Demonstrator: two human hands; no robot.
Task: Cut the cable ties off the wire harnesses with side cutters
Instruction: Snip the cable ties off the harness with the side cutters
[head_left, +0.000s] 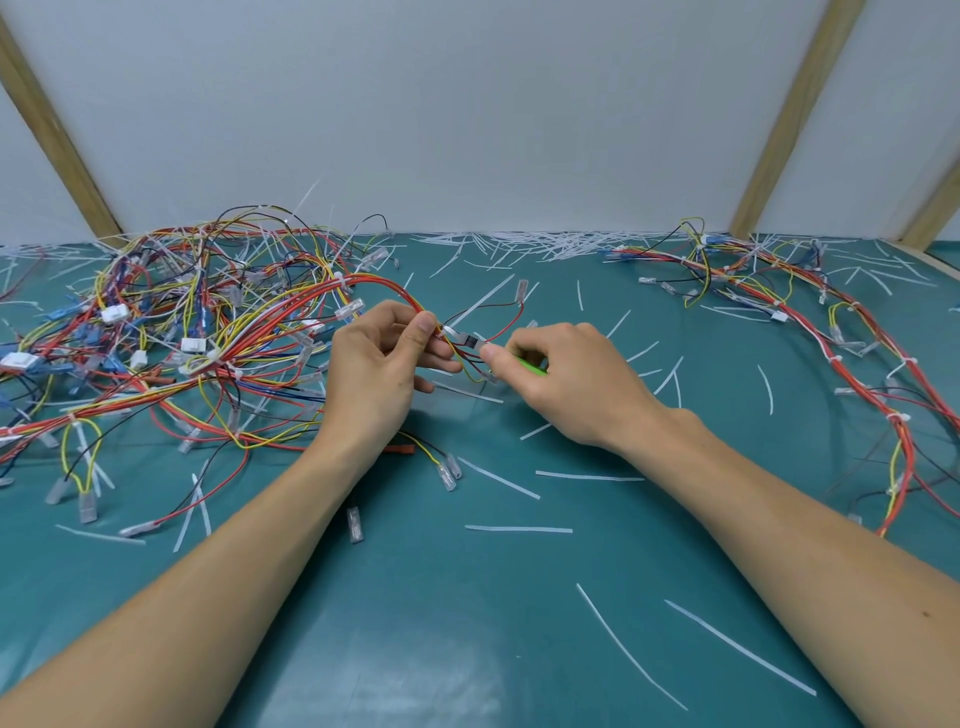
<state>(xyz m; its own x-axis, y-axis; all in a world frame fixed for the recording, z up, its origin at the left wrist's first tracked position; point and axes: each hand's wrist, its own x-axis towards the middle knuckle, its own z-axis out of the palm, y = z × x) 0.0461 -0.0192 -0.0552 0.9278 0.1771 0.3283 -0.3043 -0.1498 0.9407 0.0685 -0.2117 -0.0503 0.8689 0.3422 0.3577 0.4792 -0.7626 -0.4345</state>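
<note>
A red, yellow and white wire harness (363, 283) arcs from the tangled pile (171, 322) at the left to the middle of the table. My left hand (382, 364) pinches this bundle between thumb and fingers just left of a white cable tie (451, 332). My right hand (566, 382) grips side cutters whose green handle (532, 366) pokes out under the fingers. The cutters' metal jaws (470, 342) sit at the tie on the bundle. Most of the tool is hidden inside my fist.
A second long harness (852, 332) runs down the right side of the teal mat (467, 597). Cut white tie strips (519, 529) lie scattered over the mat and heaped along the back wall (524, 244). Loose clear terminals (355, 525) lie near my left forearm.
</note>
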